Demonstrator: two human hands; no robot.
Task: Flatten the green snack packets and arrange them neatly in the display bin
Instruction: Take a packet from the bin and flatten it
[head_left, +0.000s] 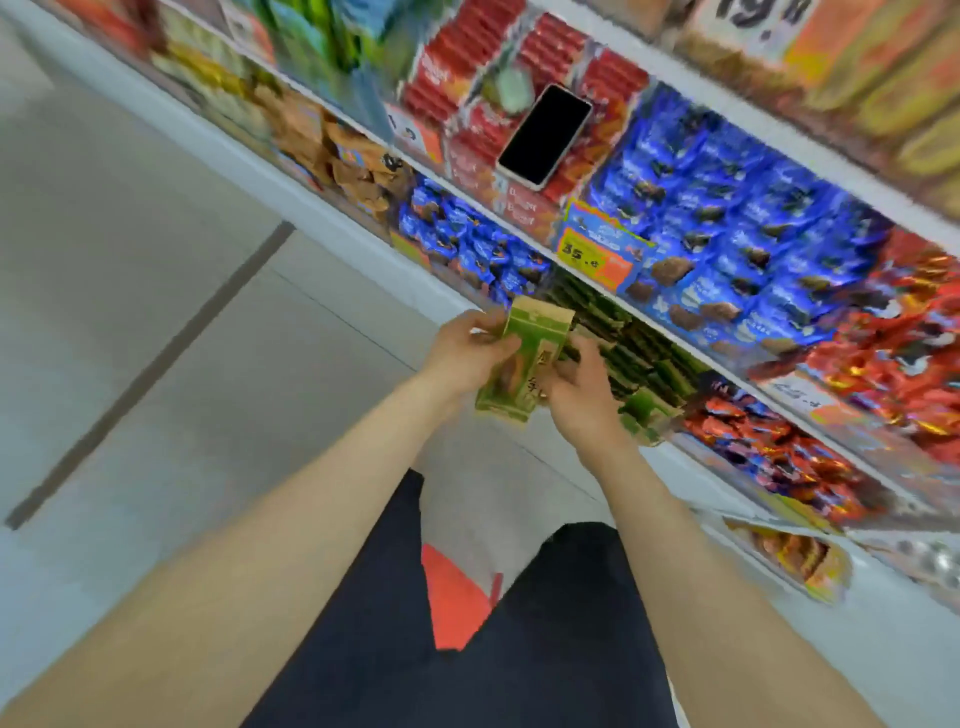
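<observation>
- The green snack packet (525, 358) is in the air between both hands, just short of the shelf. It may be a thin stack, but blur hides the count.
- The left hand (470, 353) grips the packet's left edge. Its thumb lies across the printed face and its fingers curl behind.
- The right hand (582, 397) holds the lower right edge with its fingers curled in around it. How tightly, I cannot tell.
- The packet's long axis runs from the end beside the wrists up and away past the fingertips. It leans slightly right, with the far end pointing at the shelf and the printed face turned up toward the camera.
- The display bin (626, 345) of dark green packets sits just beyond the right hand's fingers, on the lower shelf.
- Risk: if this is a stack, squeezing only the edges could let an inner packet slide out below the fingers and drop to the floor (218, 322).
- Risk: pressing hard to flatten could probably crush the contents or burst a seam.
- Risk: a loose green packet (644, 413), just right of the right hand's knuckles, juts out at the bin's front. A careless push inward could knock it off.
- Risk: the phone (545, 136) lies on red packs (467, 67), well above the fingertips. Bumping that shelf could send it sliding.
</observation>
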